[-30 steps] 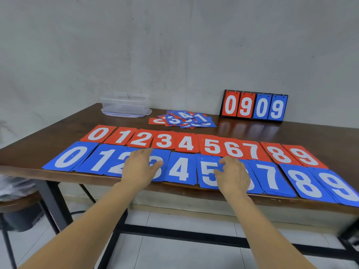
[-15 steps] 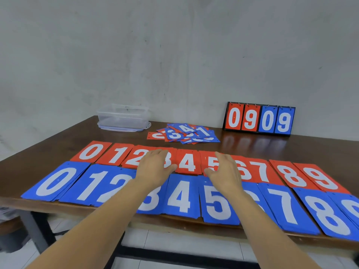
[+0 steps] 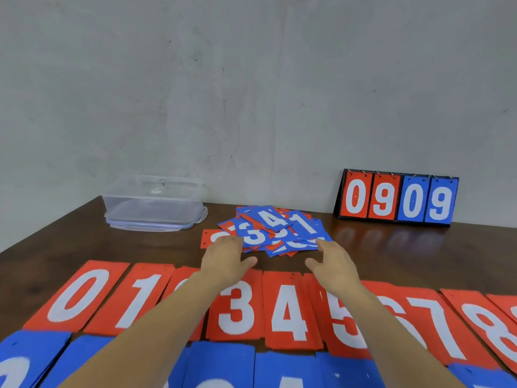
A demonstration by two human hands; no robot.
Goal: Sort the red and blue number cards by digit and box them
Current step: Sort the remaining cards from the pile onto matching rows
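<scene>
A loose pile of red and blue number cards (image 3: 275, 229) lies at the middle back of the brown table (image 3: 84, 242). My left hand (image 3: 225, 259) reaches its near left edge with straight fingers touching the cards. My right hand (image 3: 331, 260) is at the pile's near right edge, fingers spread and relaxed. A row of red card stacks (image 3: 285, 309) runs from 0 to 8 under my forearms. Closer to me lies a row of blue card stacks (image 3: 221, 365), partly cut off. A clear plastic box (image 3: 154, 201) stands at the back left on its lid.
A black flip scoreboard (image 3: 398, 198) showing 0 9 0 9 stands at the back right against the grey wall. Bare dark wood shows between the pile and the red row, and to the right of the pile.
Both hands have moved forward from the near sorted rows, over the red row, to the loose pile at the back. The view has moved closer to the table.
</scene>
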